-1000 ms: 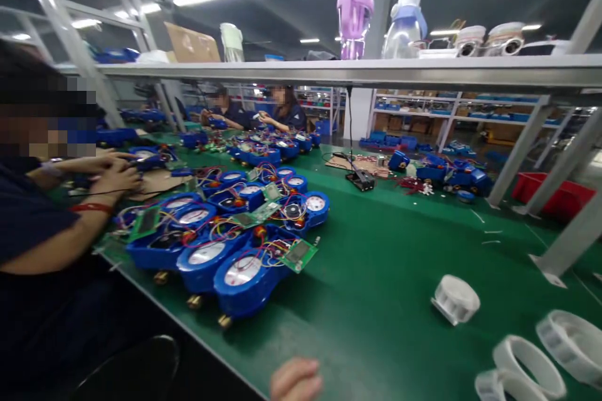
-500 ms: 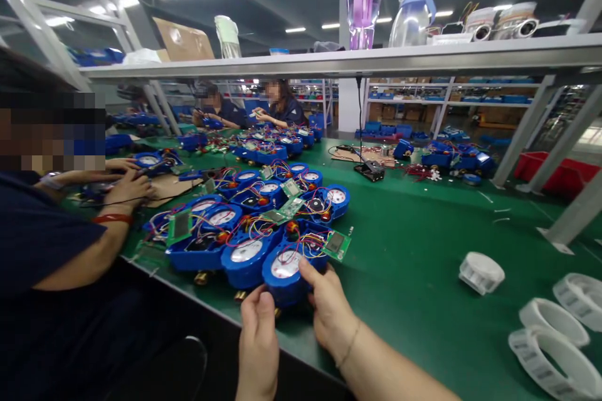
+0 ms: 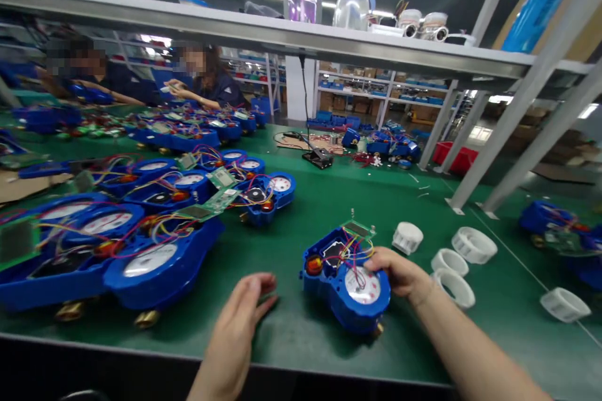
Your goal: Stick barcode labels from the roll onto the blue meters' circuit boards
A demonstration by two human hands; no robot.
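Observation:
A blue meter housing point(image 3: 345, 291) with a round white dial, coloured wires and a small green circuit board point(image 3: 357, 230) is apart from the others, over the green table. My right hand point(image 3: 399, 272) grips its right side, thumb on the rim beside the dial. To its left is my left hand point(image 3: 242, 310), empty, with thumb and fingers apart. Farther left, a group of similar blue housings point(image 3: 164, 276) with wires and boards stands on the table, brass fittings showing below the nearest ones.
Several white label rolls point(image 3: 407, 238) lie to the right on the green table point(image 3: 282, 344). A shelf point(image 3: 263, 28) with bottles crosses above, held by slanted metal posts. Behind it are a black stand point(image 3: 317, 158), more blue housings and two seated people point(image 3: 211, 84).
The view has swung right. My right hand has carried one blue housing rightward, away from the group. My left hand has come off it and opened.

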